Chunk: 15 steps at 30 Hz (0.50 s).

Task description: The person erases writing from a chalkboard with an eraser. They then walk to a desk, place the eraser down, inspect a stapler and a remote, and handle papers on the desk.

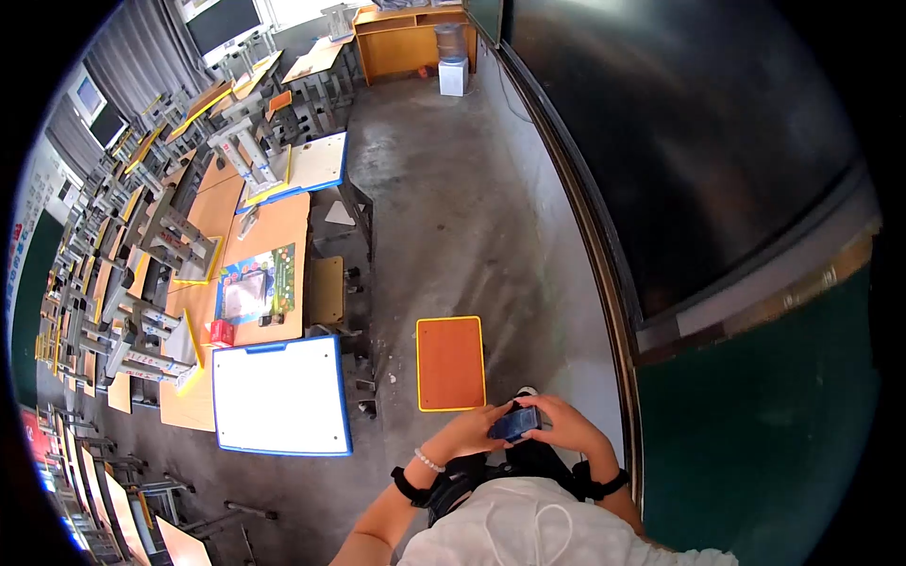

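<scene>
A small dark-blue, flat rectangular phone (514, 424) is held between both my hands, low in front of my body. My left hand (466, 430) has its fingers closed along the phone's left side and top edge, and a beaded bracelet is on that wrist. On the opposite side, my right hand (569, 427) grips the phone's right edge with bent fingers. What its screen shows is too small to make out. Just beyond my left hand stands a stool with an orange, yellow-rimmed top (451, 363).
Desks lie to the left, including a white-topped desk with blue edging (281, 396). Upturned stools (170, 354) sit on several desks. A red box (222, 333) stands on one desk. The blackboard (698, 160) runs along the right wall. A water dispenser (453, 77) is at the back.
</scene>
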### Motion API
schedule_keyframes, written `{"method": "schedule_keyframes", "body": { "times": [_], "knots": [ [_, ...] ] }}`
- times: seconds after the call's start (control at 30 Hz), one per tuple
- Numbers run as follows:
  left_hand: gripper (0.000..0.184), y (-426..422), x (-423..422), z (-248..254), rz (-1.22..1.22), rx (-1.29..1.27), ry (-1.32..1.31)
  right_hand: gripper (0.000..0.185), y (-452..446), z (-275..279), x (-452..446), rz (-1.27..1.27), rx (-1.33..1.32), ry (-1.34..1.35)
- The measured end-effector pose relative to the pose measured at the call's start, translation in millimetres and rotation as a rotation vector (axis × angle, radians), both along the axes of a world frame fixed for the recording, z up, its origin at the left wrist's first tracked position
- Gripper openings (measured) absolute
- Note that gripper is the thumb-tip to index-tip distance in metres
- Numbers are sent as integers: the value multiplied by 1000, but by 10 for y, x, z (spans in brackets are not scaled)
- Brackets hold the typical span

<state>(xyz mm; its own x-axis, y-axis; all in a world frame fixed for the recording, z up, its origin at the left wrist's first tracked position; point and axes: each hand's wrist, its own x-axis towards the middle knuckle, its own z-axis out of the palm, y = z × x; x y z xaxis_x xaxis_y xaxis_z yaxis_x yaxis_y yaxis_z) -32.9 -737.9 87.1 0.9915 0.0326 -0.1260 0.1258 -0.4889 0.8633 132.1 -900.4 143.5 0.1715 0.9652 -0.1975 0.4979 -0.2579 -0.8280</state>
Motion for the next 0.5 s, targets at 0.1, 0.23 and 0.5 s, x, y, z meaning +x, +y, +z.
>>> {"method": "schedule_keyframes", "body": {
  "times": [0.1, 0.23, 0.5],
  "knots": [
    [82, 129, 258, -116, 45, 95, 53, 59, 163, -55, 345, -37, -24, -6],
    [77, 578, 347, -61, 285, 126, 289, 53, 304, -169, 1045, -87, -81, -55],
    [84, 978, 510, 1218, 505, -854, -96, 43, 648, -474, 2062, -231, -122, 10]
  ]
}}
